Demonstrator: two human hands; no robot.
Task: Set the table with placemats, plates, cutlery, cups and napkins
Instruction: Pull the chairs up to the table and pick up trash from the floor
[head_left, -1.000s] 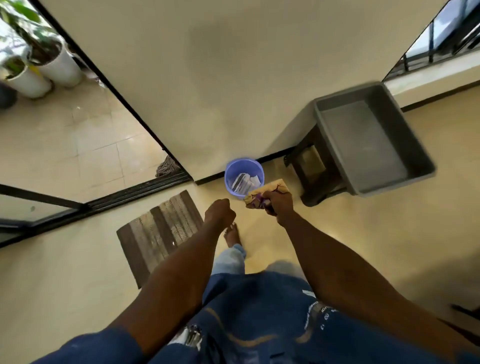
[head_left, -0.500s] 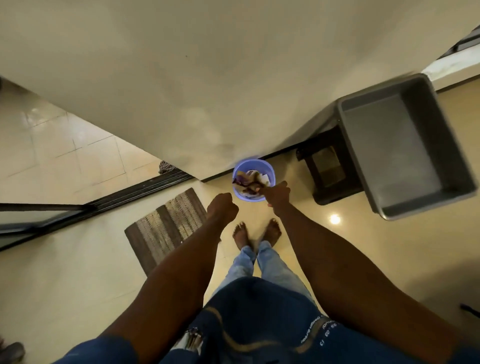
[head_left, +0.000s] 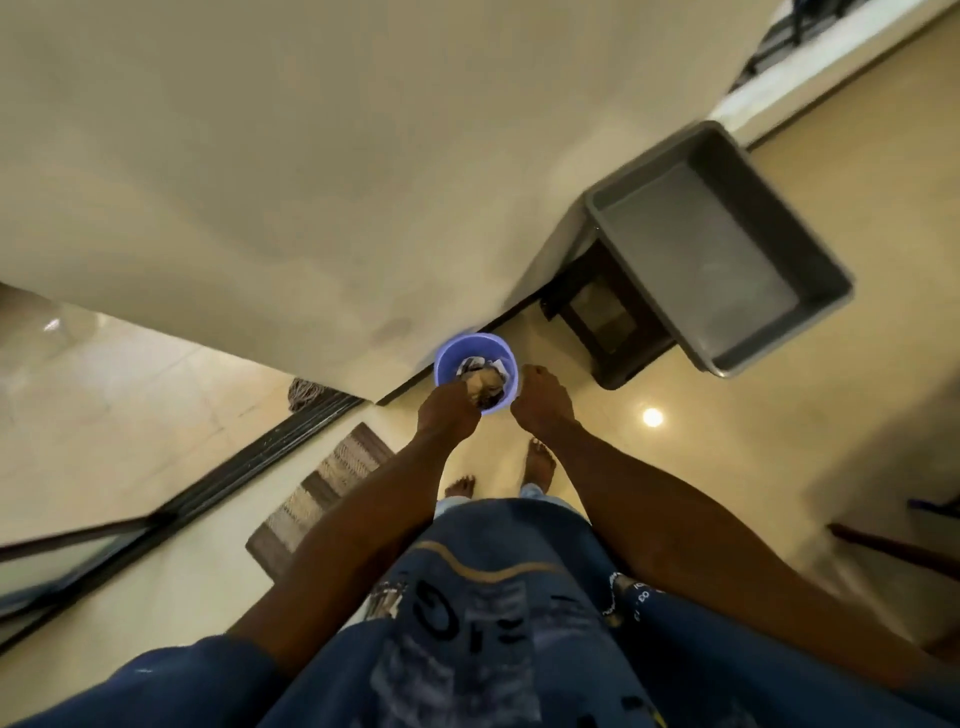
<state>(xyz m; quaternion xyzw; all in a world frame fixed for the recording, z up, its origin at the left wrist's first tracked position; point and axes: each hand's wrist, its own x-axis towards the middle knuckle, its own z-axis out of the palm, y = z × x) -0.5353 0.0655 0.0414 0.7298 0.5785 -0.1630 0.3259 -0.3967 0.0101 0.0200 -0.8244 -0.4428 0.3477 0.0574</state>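
No tableware is in view. I stand over a small blue waste bin (head_left: 448, 358) on the floor against the wall. Crumpled wrappers and paper (head_left: 485, 382) lie inside it. My left hand (head_left: 447, 415) hangs over the bin's near left rim with its fingers curled into a fist, and I cannot see anything in it. My right hand (head_left: 543, 400) hovers just right of the bin, fingers loosely curled and holding nothing.
A grey plastic tub (head_left: 779, 228) sits on a dark low stool (head_left: 597, 322) to the right of the bin. A striped floor mat (head_left: 322, 488) lies at the left by a sliding-door track (head_left: 249, 462). The cream wall (head_left: 363, 156) is straight ahead.
The wrapper that my right hand held over the bin now lies inside it, and that hand has drawn back to the right. My left fist has moved forward over the bin's rim.
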